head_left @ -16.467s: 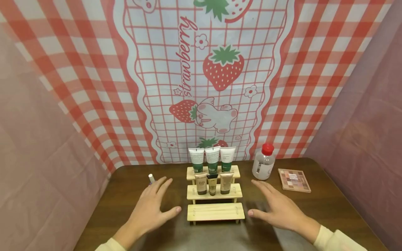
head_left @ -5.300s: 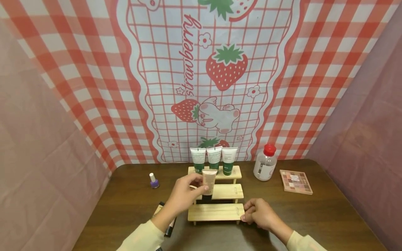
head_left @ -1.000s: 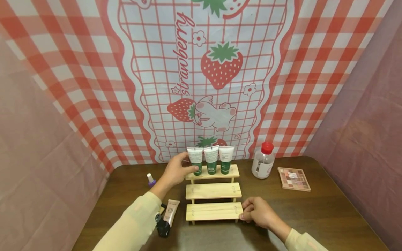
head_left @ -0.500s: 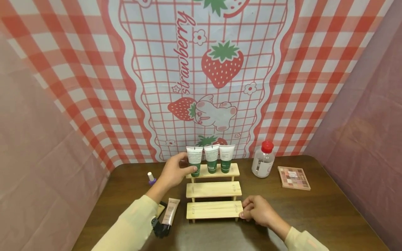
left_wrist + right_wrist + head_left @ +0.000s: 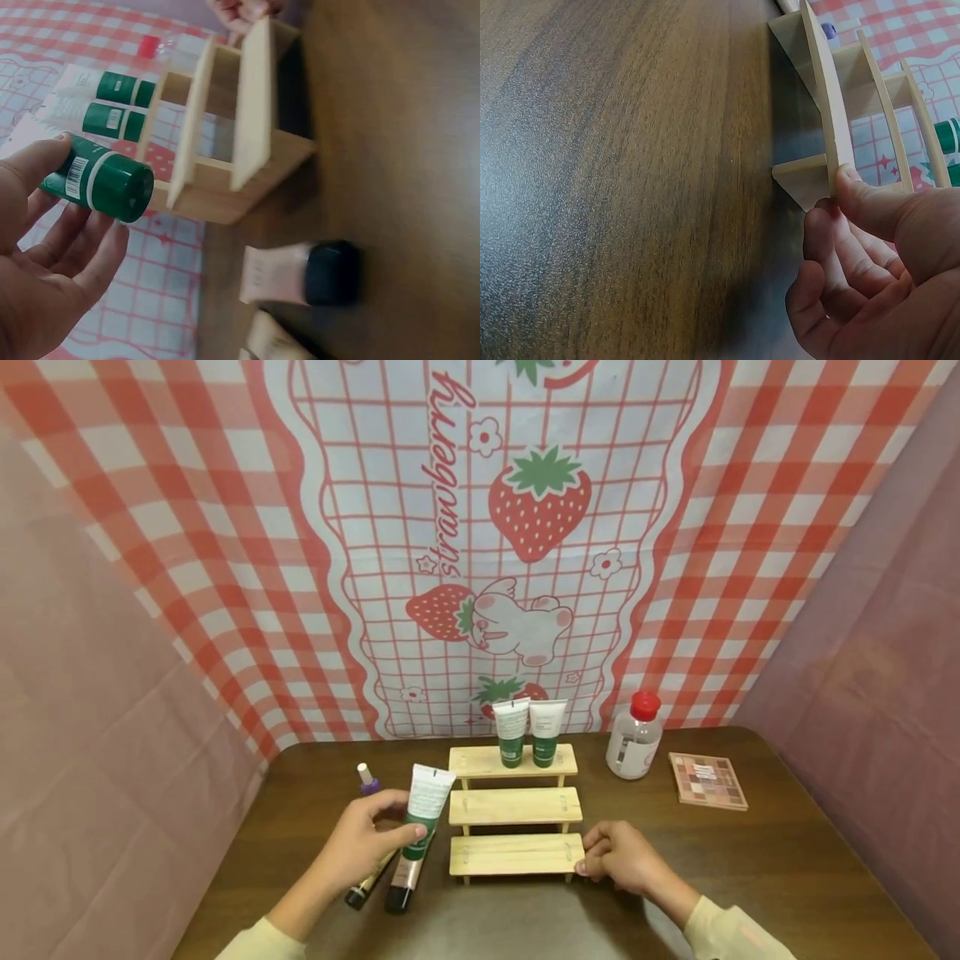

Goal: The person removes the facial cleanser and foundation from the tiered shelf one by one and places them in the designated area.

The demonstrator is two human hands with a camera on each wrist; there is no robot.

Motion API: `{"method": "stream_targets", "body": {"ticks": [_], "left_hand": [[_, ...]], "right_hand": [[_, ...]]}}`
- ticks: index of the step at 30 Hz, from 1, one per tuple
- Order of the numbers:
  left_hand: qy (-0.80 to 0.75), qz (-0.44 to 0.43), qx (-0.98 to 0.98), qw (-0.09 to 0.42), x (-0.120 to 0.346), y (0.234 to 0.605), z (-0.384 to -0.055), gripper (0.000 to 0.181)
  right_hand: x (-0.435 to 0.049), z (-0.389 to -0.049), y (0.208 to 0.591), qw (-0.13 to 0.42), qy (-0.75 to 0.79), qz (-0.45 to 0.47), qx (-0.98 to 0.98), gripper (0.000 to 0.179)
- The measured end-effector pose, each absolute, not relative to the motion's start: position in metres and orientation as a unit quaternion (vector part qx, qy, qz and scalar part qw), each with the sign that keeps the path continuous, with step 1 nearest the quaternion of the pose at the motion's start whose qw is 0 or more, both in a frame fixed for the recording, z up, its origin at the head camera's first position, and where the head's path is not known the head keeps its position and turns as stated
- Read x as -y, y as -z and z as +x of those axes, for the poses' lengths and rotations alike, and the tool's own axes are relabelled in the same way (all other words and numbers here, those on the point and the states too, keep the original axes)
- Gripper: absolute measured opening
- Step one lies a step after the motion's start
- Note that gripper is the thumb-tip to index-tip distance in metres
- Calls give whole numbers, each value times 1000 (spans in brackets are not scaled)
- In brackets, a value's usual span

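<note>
My left hand [image 5: 358,845] holds a green-and-white squeeze tube [image 5: 429,797], thumb in front and fingers behind, in the air left of a three-step wooden stand [image 5: 517,857]. In the left wrist view, the tube's green cap [image 5: 124,187] points toward the stand. Below it, a beige BB cream tube [image 5: 406,875] with a black cap lies on the table, partly covered by the held tube. Beside that lies a gold-and-black tube [image 5: 363,890], partly behind my hand. My right hand [image 5: 622,858] pinches the right end of the stand's lowest step, thumb on top [image 5: 847,180].
Two more green-and-white tubes, one left [image 5: 512,735] and one right [image 5: 547,735], stand on the top step. A purple nail polish bottle [image 5: 368,782] is behind my left hand. At right are a red-capped clear bottle [image 5: 633,747] and an eyeshadow palette [image 5: 707,781].
My left hand has lifted the leftmost green-and-white tube off the top step and brought it forward and left. Earlier, the middle step's small tubes went to the table. My right hand keeps its pinch.
</note>
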State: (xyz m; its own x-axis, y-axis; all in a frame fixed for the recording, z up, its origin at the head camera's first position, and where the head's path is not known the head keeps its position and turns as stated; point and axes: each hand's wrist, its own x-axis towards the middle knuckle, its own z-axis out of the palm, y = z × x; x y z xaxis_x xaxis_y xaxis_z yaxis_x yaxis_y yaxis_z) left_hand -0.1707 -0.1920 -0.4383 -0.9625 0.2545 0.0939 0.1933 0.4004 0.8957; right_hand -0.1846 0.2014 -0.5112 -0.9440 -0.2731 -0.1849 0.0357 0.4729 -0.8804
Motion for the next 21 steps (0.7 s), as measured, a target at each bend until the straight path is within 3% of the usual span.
{"method": "stream_targets", "body": {"ticks": [6, 17, 21], "left_hand": [[-517, 134, -844, 55, 216, 458, -132, 36], [-579, 138, -782, 186, 248, 505, -93, 56], [-584, 199, -763, 192, 259, 525, -89, 45]], "right_hand": [[-202, -183, 512, 157, 512, -63, -842, 30], [-203, -182, 512, 157, 521, -68, -836, 30], [-203, -182, 512, 160, 519, -65, -837, 30]]}}
